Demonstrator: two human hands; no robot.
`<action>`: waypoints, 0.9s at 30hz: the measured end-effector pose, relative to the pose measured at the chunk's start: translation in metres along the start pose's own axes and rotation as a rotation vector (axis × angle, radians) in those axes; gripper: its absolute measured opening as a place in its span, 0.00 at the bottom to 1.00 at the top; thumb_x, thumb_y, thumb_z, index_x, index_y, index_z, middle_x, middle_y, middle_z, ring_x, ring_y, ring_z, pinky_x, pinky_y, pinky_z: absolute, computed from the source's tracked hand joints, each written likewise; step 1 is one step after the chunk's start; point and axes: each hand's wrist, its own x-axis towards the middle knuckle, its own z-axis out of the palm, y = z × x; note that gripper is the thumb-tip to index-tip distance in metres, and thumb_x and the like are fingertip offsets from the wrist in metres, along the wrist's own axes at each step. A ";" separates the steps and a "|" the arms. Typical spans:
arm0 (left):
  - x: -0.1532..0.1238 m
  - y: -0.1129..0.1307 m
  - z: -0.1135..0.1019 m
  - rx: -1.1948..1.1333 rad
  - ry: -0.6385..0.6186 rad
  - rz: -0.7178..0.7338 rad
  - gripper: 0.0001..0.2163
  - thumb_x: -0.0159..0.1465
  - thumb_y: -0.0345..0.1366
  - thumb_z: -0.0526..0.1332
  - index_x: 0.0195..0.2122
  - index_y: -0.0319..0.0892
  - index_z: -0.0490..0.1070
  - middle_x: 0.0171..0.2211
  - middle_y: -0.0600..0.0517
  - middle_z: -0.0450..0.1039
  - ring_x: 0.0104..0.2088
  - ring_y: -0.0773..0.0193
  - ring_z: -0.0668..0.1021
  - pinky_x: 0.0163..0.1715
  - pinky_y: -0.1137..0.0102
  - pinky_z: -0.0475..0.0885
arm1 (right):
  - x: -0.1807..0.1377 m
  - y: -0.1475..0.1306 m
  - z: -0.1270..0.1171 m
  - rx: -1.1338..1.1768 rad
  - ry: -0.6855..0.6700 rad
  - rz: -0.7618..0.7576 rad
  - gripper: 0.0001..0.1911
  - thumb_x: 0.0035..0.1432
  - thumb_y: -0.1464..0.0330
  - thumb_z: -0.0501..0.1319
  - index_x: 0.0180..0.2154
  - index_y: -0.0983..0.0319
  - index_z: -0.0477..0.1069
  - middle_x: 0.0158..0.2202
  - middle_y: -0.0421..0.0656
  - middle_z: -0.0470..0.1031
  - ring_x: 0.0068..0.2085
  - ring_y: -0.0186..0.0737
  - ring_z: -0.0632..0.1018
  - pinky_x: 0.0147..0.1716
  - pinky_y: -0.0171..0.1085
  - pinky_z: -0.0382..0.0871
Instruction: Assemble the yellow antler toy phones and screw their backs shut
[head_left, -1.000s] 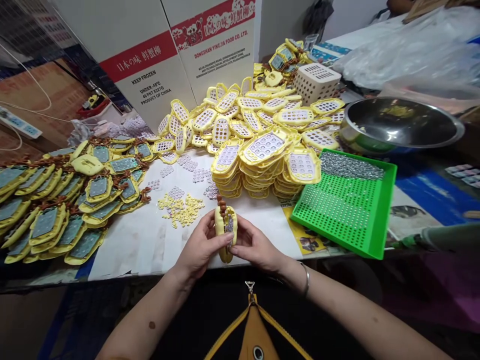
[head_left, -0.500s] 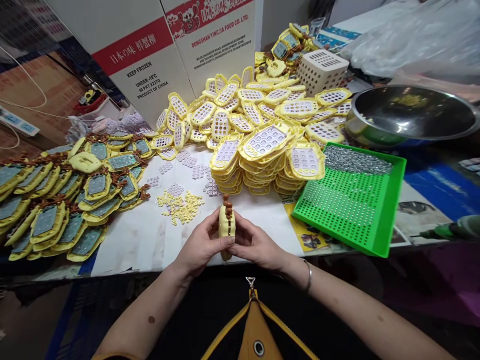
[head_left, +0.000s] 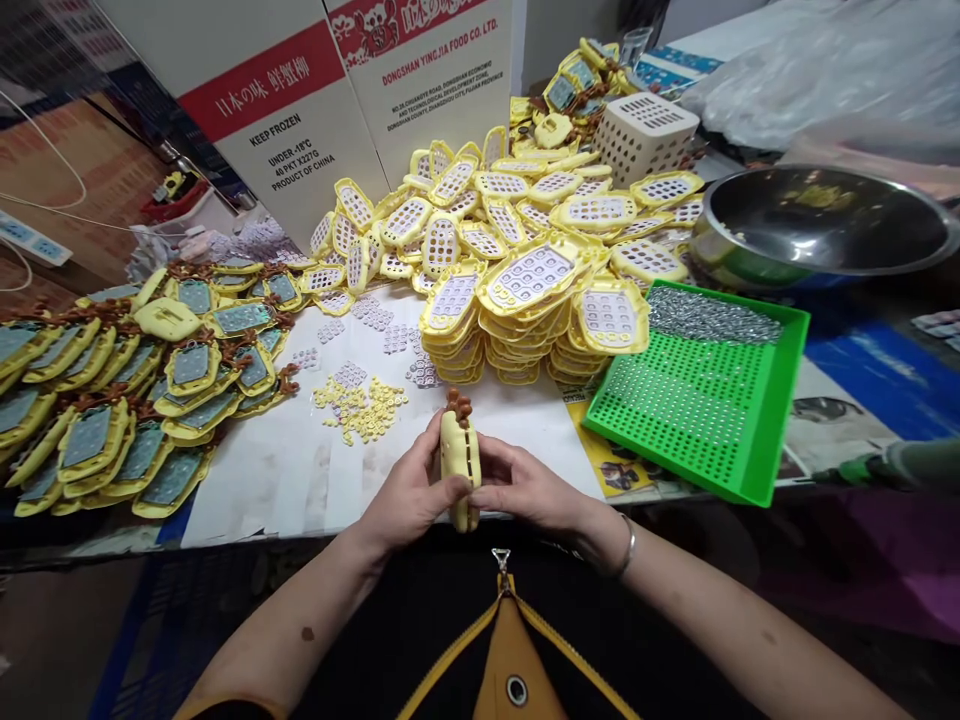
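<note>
Left hand [head_left: 411, 492] and right hand [head_left: 525, 488] grip yellow case [head_left: 457, 450] between them, long axis up-and-away, brown end [head_left: 459, 404] pointing beyond the hands. Side gap [head_left: 470, 452] looks narrower than a second ago.

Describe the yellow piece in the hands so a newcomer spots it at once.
Start from the green tray on the right. Left of it, near the person, the left hand and right hand grip the yellow piece, its brown top pointing away. Unlike the grey-panelled pieces piled on the left, it is held edge-on, showing a dark broken seam.
</note>
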 end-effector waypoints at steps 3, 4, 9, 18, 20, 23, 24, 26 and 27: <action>0.003 0.003 0.000 -0.211 -0.010 -0.116 0.29 0.48 0.44 0.75 0.52 0.45 0.74 0.60 0.44 0.69 0.64 0.47 0.65 0.61 0.58 0.61 | -0.003 -0.003 0.000 0.020 -0.129 0.048 0.35 0.48 0.59 0.72 0.57 0.57 0.66 0.49 0.42 0.74 0.47 0.37 0.76 0.49 0.36 0.70; 0.004 0.003 0.001 -0.275 -0.013 -0.160 0.29 0.45 0.43 0.76 0.50 0.44 0.76 0.58 0.44 0.71 0.62 0.47 0.66 0.59 0.58 0.64 | -0.004 -0.004 0.000 0.006 -0.176 0.063 0.33 0.48 0.57 0.72 0.55 0.58 0.68 0.47 0.41 0.74 0.45 0.37 0.76 0.46 0.35 0.71; 0.008 0.002 0.010 -0.447 0.182 -0.152 0.24 0.43 0.36 0.77 0.42 0.43 0.76 0.49 0.48 0.77 0.52 0.56 0.75 0.50 0.65 0.71 | -0.009 -0.017 0.009 -0.527 -0.106 0.030 0.27 0.59 0.47 0.57 0.44 0.64 0.70 0.40 0.47 0.74 0.40 0.42 0.74 0.44 0.42 0.70; 0.006 0.003 0.008 -0.519 0.022 -0.169 0.18 0.46 0.35 0.74 0.40 0.41 0.79 0.45 0.47 0.80 0.47 0.54 0.78 0.49 0.63 0.72 | -0.010 -0.026 0.019 -0.867 0.090 -0.097 0.18 0.66 0.54 0.49 0.36 0.62 0.66 0.34 0.45 0.74 0.32 0.38 0.73 0.32 0.37 0.66; 0.005 0.004 0.008 -0.508 0.052 -0.178 0.17 0.46 0.32 0.74 0.39 0.42 0.80 0.45 0.49 0.80 0.46 0.57 0.78 0.48 0.65 0.73 | -0.011 -0.025 0.018 -0.880 0.122 -0.078 0.19 0.66 0.54 0.48 0.37 0.62 0.66 0.34 0.46 0.75 0.33 0.39 0.73 0.33 0.38 0.66; 0.005 0.004 0.010 -0.491 0.039 -0.270 0.19 0.47 0.33 0.74 0.42 0.40 0.80 0.47 0.47 0.79 0.43 0.58 0.79 0.46 0.67 0.73 | -0.013 -0.025 0.017 -0.887 0.138 -0.029 0.20 0.67 0.55 0.47 0.43 0.63 0.65 0.40 0.50 0.76 0.38 0.44 0.75 0.39 0.43 0.69; 0.004 0.005 0.011 -0.491 0.018 -0.304 0.20 0.47 0.34 0.74 0.43 0.39 0.80 0.46 0.45 0.79 0.42 0.58 0.79 0.45 0.67 0.74 | -0.014 -0.025 0.016 -0.865 0.119 -0.019 0.20 0.67 0.55 0.47 0.46 0.64 0.65 0.43 0.51 0.75 0.41 0.45 0.75 0.42 0.44 0.69; 0.003 0.005 0.011 -0.490 -0.005 -0.342 0.23 0.47 0.35 0.74 0.45 0.39 0.79 0.43 0.44 0.80 0.40 0.57 0.80 0.44 0.67 0.74 | -0.016 -0.024 0.014 -0.797 0.066 -0.020 0.20 0.67 0.55 0.48 0.49 0.64 0.64 0.46 0.51 0.75 0.44 0.45 0.76 0.45 0.44 0.70; 0.002 0.005 0.012 -0.480 -0.001 -0.348 0.24 0.46 0.34 0.74 0.46 0.39 0.79 0.41 0.45 0.80 0.40 0.57 0.80 0.43 0.67 0.74 | -0.017 -0.023 0.013 -0.764 0.045 -0.027 0.20 0.67 0.55 0.48 0.49 0.63 0.64 0.47 0.51 0.74 0.45 0.44 0.76 0.45 0.43 0.70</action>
